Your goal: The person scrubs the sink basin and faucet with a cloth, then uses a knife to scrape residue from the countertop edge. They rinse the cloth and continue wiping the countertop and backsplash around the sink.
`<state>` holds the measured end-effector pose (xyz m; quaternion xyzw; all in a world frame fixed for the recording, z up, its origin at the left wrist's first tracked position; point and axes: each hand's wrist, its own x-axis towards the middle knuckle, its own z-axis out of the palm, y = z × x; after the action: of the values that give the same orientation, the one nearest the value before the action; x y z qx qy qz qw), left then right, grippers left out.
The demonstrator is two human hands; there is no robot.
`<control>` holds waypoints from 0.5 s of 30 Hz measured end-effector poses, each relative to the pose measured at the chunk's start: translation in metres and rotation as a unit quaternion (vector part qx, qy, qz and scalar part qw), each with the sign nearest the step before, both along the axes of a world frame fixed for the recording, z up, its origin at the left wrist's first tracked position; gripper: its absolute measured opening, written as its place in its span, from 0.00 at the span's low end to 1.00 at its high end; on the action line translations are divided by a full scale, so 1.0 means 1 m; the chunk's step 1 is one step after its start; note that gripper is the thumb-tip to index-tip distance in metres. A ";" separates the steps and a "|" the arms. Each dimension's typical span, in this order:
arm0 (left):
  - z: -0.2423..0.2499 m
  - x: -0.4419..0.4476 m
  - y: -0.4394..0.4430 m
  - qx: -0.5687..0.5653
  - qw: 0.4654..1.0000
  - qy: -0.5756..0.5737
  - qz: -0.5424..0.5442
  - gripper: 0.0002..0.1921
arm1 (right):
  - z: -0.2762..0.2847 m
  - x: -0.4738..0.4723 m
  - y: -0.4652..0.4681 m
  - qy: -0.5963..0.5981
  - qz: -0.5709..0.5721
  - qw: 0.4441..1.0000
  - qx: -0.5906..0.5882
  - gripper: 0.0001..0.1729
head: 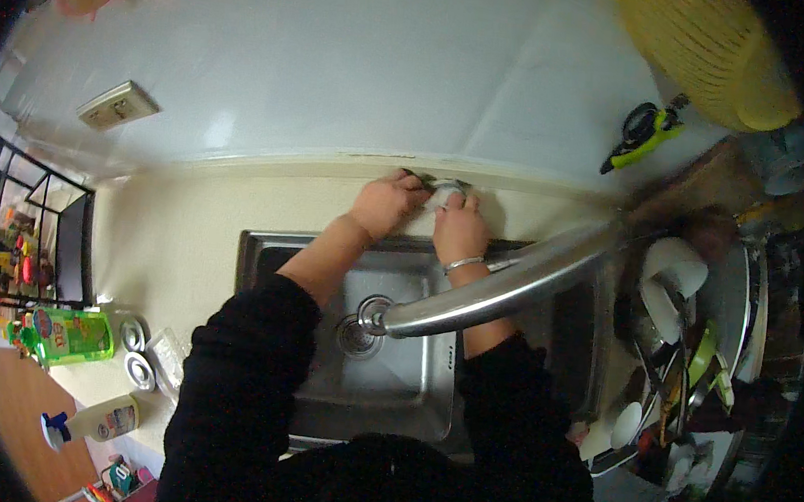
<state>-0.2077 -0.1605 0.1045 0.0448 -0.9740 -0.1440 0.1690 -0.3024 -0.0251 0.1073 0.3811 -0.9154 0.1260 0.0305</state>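
Behind the steel sink [401, 408], both hands reach to the back strip of the counter [238, 201], close to the wall. My right hand [461, 230], with a bracelet [464, 262] at the wrist, grips a small, whitish, rounded object [446, 192]. Its exact kind is too blurred to tell. My left hand [390, 205] is at the left side of this object with fingers curled. Whether it holds anything is hidden. Over my right forearm passes the curved metal faucet spout [497, 296], its end above the left basin near the drain [359, 337].
Left on the counter are a black rack [75, 249], a green detergent bottle [71, 336], two metal sink strainers [138, 370] and a spray bottle [107, 419]. Dishes and utensils [680, 368] crowd the right. Green-black scissors [644, 135] and a yellow basket [716, 59] are upper right.
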 end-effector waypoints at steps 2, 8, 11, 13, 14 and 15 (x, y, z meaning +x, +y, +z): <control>0.002 0.037 -0.016 -0.016 0.999 0.009 0.044 0.15 | -0.001 0.029 -0.012 -0.025 0.075 0.997 -0.014 0.12; 0.029 0.162 -0.046 -0.040 0.991 -0.029 0.124 0.16 | 0.008 0.092 -0.030 -0.258 0.319 0.899 -0.152 0.05; 0.031 0.189 -0.060 -0.040 0.978 -0.003 0.202 0.16 | 0.017 0.084 -0.051 -0.208 0.343 0.900 -0.173 0.06; 0.023 0.187 -0.068 -0.075 0.954 0.051 0.287 0.16 | 0.019 0.090 -0.078 -0.104 0.385 0.906 -0.141 0.10; 0.019 0.185 -0.071 -0.056 0.942 0.075 0.323 0.16 | 0.017 0.096 -0.089 -0.047 0.408 0.900 -0.149 0.11; 0.012 0.183 -0.071 -0.049 0.936 0.073 0.340 0.17 | 0.015 0.102 -0.097 -0.004 0.398 0.910 -0.113 0.12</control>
<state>-0.0251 -0.2312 0.1169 0.3543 -0.8915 -0.0328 0.2806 -0.2008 -0.1223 0.1227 0.7074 -0.6676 0.2316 0.0164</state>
